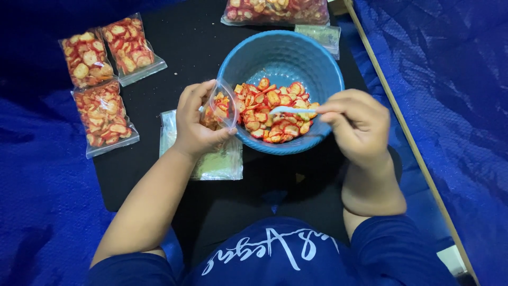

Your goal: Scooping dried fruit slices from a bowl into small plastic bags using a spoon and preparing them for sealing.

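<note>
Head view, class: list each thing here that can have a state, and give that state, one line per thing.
Blue bowl: upright, partly filled with red-orange chips.
Clear bag: held open at the bowl's rim by the left hand, some chips inside.
White spoon: held by the right hand, over the chips.
Three filled bags: lying flat, full; whether sealed cannot be told.
Empty bags: flat, stacked under the left hand.
</note>
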